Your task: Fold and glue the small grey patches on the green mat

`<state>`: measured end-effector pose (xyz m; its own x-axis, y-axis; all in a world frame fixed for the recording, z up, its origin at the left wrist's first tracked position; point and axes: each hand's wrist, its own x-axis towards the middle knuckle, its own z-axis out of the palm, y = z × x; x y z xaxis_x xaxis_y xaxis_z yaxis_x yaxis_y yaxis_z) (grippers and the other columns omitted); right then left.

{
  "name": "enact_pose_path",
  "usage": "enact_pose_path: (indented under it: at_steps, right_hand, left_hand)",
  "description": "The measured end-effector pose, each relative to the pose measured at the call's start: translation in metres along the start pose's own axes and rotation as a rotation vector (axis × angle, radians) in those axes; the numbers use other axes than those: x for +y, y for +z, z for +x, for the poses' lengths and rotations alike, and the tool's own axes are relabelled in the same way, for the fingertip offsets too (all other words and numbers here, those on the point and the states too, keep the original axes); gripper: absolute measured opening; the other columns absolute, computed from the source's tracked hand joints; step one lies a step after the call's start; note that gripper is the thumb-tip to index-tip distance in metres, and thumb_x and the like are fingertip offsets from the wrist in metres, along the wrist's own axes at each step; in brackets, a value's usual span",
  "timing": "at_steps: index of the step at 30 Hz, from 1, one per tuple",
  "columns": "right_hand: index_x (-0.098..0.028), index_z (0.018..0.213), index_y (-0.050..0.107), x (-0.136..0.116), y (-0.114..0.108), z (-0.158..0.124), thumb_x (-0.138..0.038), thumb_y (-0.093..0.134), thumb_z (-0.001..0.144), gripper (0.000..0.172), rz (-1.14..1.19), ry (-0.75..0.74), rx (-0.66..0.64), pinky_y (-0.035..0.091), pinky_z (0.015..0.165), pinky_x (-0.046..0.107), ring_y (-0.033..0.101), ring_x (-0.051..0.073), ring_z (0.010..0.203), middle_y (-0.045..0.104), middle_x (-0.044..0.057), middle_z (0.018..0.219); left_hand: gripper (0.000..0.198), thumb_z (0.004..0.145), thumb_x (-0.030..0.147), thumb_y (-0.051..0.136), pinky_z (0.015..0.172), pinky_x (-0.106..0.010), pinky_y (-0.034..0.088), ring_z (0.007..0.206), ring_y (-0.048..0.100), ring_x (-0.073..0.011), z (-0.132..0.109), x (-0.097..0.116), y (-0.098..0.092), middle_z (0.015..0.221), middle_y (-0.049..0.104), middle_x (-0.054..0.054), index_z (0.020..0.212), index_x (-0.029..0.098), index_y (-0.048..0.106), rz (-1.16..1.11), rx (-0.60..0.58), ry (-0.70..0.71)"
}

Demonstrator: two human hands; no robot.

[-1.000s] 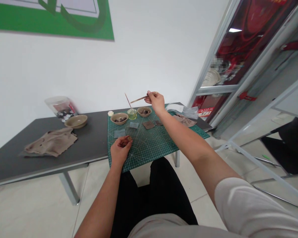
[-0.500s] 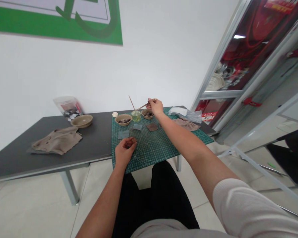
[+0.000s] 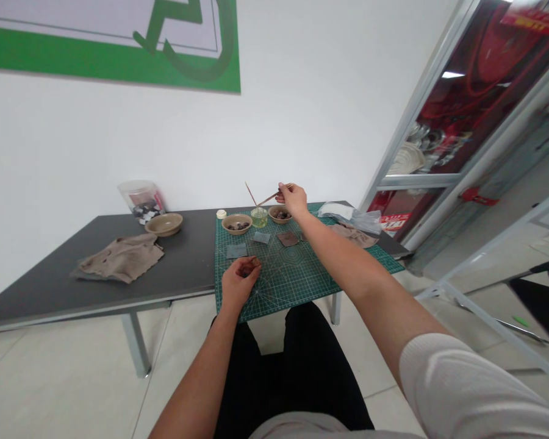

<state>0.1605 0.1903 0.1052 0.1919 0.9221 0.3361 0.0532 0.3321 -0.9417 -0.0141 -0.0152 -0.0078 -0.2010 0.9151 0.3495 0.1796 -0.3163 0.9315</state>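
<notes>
My right hand (image 3: 293, 199) reaches to the back of the green cutting mat (image 3: 297, 274), pinching a thin brown stick (image 3: 268, 199). The lower end of the stick is at a small glass (image 3: 259, 218) of pale yellow-green liquid, in which a second thin stick (image 3: 251, 192) leans. Over the front left of the mat, my left hand (image 3: 240, 275) is closed on a small dark brown piece (image 3: 247, 269), mostly hidden by the fingers. Bowls of dark lumps, one left (image 3: 237, 224) and one right (image 3: 280, 213), flank the glass.
Grey-blue squares (image 3: 236, 250) and a brown square (image 3: 288, 238) lie on the mat. A plastic bag (image 3: 354, 217) and a cloth (image 3: 354, 235) are at right. On the dark table (image 3: 183, 262) stand a clear tub (image 3: 141, 202), a tan bowl (image 3: 164, 225) and another cloth (image 3: 121, 258).
The view has shifted slightly, so everything sits a little further right and lower. Both hands keep their holds, and the stick stays at the glass.
</notes>
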Motion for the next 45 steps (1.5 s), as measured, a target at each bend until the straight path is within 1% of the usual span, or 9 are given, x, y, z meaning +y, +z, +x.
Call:
enact_pose_path:
  at_steps: [7, 12, 20, 25, 29, 34, 38, 41, 45]
  right_hand:
    - [-0.016, 0.077, 0.060, 0.001, 0.000, -0.007, -0.041, 0.062, 0.088, 0.028, -0.121, -0.068, -0.075, 0.057, 0.054, 0.021, 0.068, 0.012, 0.059, 0.065, 0.001, 0.067]
    - [-0.017, 0.078, 0.059, 0.000, 0.002, -0.005, -0.041, 0.059, 0.091, 0.027, -0.198, -0.065, -0.077, 0.056, 0.057, 0.020, 0.068, 0.011, 0.060, 0.067, 0.001, 0.070]
    - [-0.018, 0.073, 0.057, -0.013, 0.009, 0.014, -0.037, 0.054, 0.093, 0.028, -0.511, -0.207, -0.116, 0.056, 0.069, 0.028, 0.067, 0.014, 0.056, 0.067, 0.003, 0.066]
    - [-0.017, 0.075, 0.060, -0.010, 0.021, 0.016, -0.037, 0.053, 0.093, 0.028, -0.561, -0.155, -0.088, 0.055, 0.070, 0.031, 0.067, 0.016, 0.056, 0.066, 0.005, 0.064]
    - [-0.017, 0.074, 0.066, -0.002, 0.027, 0.014, -0.037, 0.058, 0.090, 0.027, -0.724, -0.119, -0.164, 0.053, 0.082, 0.031, 0.071, 0.021, 0.078, 0.071, 0.009, 0.071]
    - [-0.015, 0.089, 0.073, 0.015, 0.034, 0.012, -0.039, 0.057, 0.090, 0.029, -0.823, -0.032, -0.230, 0.047, 0.092, 0.031, 0.067, 0.026, 0.107, 0.074, 0.015, 0.102]
    - [-0.013, 0.113, 0.068, 0.030, 0.037, 0.012, -0.033, 0.052, 0.090, 0.034, -0.751, 0.040, -0.304, 0.045, 0.098, 0.031, 0.063, 0.024, 0.116, 0.069, 0.014, 0.119]
    - [-0.011, 0.128, 0.058, 0.038, 0.038, 0.010, -0.026, 0.059, 0.083, 0.047, -0.692, 0.035, -0.401, 0.045, 0.099, 0.030, 0.063, 0.021, 0.115, 0.066, 0.014, 0.125]
    - [-0.011, 0.121, 0.060, 0.040, 0.040, 0.006, -0.023, 0.072, 0.073, 0.051, -0.758, -0.005, -0.562, 0.050, 0.093, 0.031, 0.066, 0.023, 0.107, 0.068, 0.015, 0.120]
  left_hand:
    - [0.029, 0.071, 0.034, 0.072, 0.068, -0.029, 0.054, 0.068, 0.065, -0.0152, -0.001, 0.004, 0.000, 0.080, 0.072, -0.004, 0.095, 0.018, 0.070, 0.009, -0.024, 0.008]
    - [0.029, 0.071, 0.034, 0.072, 0.067, -0.029, 0.054, 0.068, 0.066, -0.0154, 0.000, 0.000, 0.000, 0.081, 0.073, -0.003, 0.095, 0.019, 0.070, 0.016, -0.033, 0.009]
    - [0.030, 0.071, 0.034, 0.072, 0.070, -0.030, 0.054, 0.070, 0.066, -0.0161, -0.001, -0.001, 0.000, 0.081, 0.072, -0.003, 0.096, 0.019, 0.070, 0.007, -0.025, 0.010]
    - [0.028, 0.071, 0.034, 0.072, 0.068, -0.029, 0.054, 0.068, 0.064, -0.0148, -0.001, -0.002, 0.001, 0.078, 0.071, -0.002, 0.095, 0.020, 0.070, 0.023, -0.013, 0.005]
    - [0.029, 0.071, 0.034, 0.072, 0.069, -0.029, 0.053, 0.070, 0.065, -0.0149, -0.002, -0.004, 0.000, 0.079, 0.071, -0.002, 0.096, 0.019, 0.070, 0.020, -0.026, 0.004]
    - [0.028, 0.071, 0.033, 0.072, 0.067, -0.028, 0.053, 0.067, 0.064, -0.0146, -0.002, -0.002, 0.000, 0.079, 0.071, -0.003, 0.095, 0.019, 0.070, 0.029, -0.022, 0.004]
    - [0.029, 0.071, 0.033, 0.072, 0.068, -0.028, 0.053, 0.068, 0.064, -0.0146, -0.002, -0.002, 0.000, 0.080, 0.071, -0.003, 0.095, 0.018, 0.070, 0.015, -0.020, -0.008]
    - [0.029, 0.071, 0.033, 0.072, 0.069, -0.028, 0.053, 0.069, 0.064, -0.0142, -0.003, -0.002, 0.000, 0.081, 0.071, -0.003, 0.096, 0.018, 0.070, 0.000, -0.029, -0.012]
    - [0.029, 0.070, 0.033, 0.071, 0.066, -0.027, 0.052, 0.067, 0.063, -0.0133, -0.003, 0.001, 0.000, 0.078, 0.069, -0.002, 0.095, 0.018, 0.070, 0.017, -0.026, -0.017]
